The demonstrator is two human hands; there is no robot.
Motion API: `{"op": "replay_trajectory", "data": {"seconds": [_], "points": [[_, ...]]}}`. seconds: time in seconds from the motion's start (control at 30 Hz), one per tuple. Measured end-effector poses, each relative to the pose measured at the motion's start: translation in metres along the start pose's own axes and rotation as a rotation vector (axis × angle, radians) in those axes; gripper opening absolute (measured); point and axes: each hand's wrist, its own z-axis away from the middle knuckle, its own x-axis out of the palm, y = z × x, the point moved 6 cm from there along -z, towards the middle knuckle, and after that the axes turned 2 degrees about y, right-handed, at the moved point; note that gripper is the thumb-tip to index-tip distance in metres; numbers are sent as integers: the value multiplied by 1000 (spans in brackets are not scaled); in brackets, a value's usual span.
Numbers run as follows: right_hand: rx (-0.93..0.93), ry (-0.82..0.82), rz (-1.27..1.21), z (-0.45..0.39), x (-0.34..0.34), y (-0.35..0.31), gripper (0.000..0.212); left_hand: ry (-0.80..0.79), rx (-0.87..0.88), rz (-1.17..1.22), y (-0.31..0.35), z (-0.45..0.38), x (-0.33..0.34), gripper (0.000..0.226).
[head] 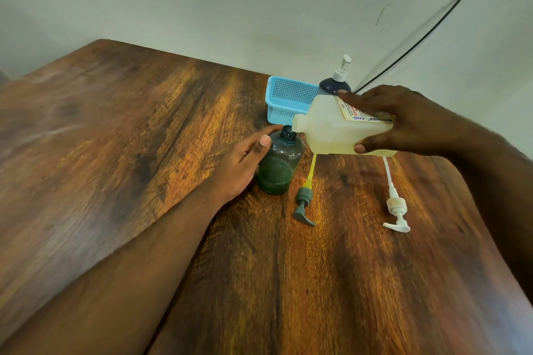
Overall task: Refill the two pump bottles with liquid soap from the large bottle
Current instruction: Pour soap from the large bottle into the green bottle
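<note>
My right hand (403,121) grips the large translucent white bottle (326,127), tipped on its side with its spout over the open neck of a small grey pump bottle (278,164). That grey bottle stands upright on the wooden table, greenish liquid in its lower part, and my left hand (245,164) is wrapped around its left side. Its grey pump head (304,204) with a yellow tube lies on the table beside it. A white pump head (396,207) lies further right. A dark blue pump bottle (331,85) with its white pump on stands behind the large bottle.
A light blue perforated basket (288,98) sits at the back by the wall, just behind the grey bottle. A black cable (427,32) runs down the wall at the right. The wooden table (144,153) stretches left and toward me.
</note>
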Motion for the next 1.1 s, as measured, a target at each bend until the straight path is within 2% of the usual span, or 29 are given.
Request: {"op": "replay_trajectory", "data": {"seconds": [0.53, 1.1], "points": [[-38, 5, 24, 0, -1, 0, 84, -13, 10, 1, -2, -2, -1, 37], [-61, 12, 58, -1, -4, -2, 86, -11, 10, 13, -3, -2, -1, 37]]}}
